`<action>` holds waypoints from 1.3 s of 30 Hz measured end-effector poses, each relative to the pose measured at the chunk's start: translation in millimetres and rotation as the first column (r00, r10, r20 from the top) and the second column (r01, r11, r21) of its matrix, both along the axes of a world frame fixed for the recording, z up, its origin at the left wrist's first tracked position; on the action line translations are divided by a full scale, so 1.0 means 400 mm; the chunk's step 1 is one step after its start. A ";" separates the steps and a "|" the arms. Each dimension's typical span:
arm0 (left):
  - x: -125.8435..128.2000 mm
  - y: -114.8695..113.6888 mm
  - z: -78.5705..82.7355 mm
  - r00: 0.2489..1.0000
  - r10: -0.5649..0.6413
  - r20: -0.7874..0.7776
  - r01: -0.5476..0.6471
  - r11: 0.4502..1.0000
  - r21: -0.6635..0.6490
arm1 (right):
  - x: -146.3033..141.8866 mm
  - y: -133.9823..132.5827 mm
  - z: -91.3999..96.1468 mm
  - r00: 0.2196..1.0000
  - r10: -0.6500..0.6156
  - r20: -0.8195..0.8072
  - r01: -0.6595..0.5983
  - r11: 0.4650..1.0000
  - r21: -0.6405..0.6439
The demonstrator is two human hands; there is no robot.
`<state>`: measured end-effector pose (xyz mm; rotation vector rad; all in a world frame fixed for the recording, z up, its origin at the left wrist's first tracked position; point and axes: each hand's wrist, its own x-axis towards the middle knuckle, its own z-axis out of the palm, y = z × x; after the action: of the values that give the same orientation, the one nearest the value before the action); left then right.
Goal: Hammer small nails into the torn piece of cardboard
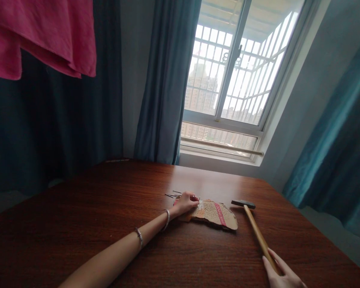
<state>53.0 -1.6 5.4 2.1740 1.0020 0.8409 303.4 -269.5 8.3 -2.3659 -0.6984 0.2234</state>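
Observation:
My left hand point(186, 203) is pinched over a flat piece of cardboard point(228, 220) on the table. A small dark nail point(199, 199) shows at its fingertips, mostly hidden by the fingers. The cardboard has a jagged edge, a pink stripe and a patch of many small dark dots. Several loose nails point(169, 195) lie just beyond my left wrist. At the lower right, my right hand point(283, 272) is closed round the wooden handle of a hammer point(256, 230). The hammer's dark metal head is to the right of the cardboard, close to the tabletop.
The brown wooden table point(123, 248) reaches toward a barred window point(228, 72). Blue curtains point(165, 80) hang at the window and on both sides. A pink cloth point(57, 36) hangs at the upper left, above the table.

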 end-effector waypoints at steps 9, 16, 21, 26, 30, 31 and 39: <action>0.003 0.002 -0.003 1.000 -0.006 -0.006 0.006 1.000 -0.024 | 0.014 0.015 -0.021 0.997 0.045 0.057 -0.046 0.999 0.025; 0.000 -0.001 0.002 0.999 -0.019 0.028 0.019 1.000 0.007 | -0.004 0.008 -0.003 0.974 0.116 0.194 -0.103 0.992 -0.076; -0.002 -0.006 0.006 1.000 0.010 0.014 -0.010 1.000 -0.017 | 0.012 0.006 -0.036 0.931 0.207 0.301 -0.194 0.978 -0.073; -0.001 0.000 -0.001 1.000 -0.010 0.026 0.010 1.000 -0.003 | 0.022 0.007 -0.062 0.906 0.233 0.353 -0.229 0.972 -0.055; -0.001 0.000 -0.002 1.000 -0.009 0.029 0.009 1.000 -0.013 | 0.026 0.013 -0.062 0.859 0.280 0.428 -0.257 0.960 -0.114; -0.001 -0.001 -0.001 0.999 -0.007 0.033 0.008 1.000 -0.019 | 0.026 0.020 -0.057 0.837 0.283 0.469 -0.261 0.959 -0.113; -0.007 -0.007 0.013 0.969 -0.004 0.248 0.015 0.999 -0.039 | -0.093 0.227 0.094 0.717 0.344 0.606 -0.472 0.880 0.060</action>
<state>50.4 -4.3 10.4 1.9785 0.8746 1.0488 266.2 -178.8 45.9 -2.0312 -1.4722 -0.4033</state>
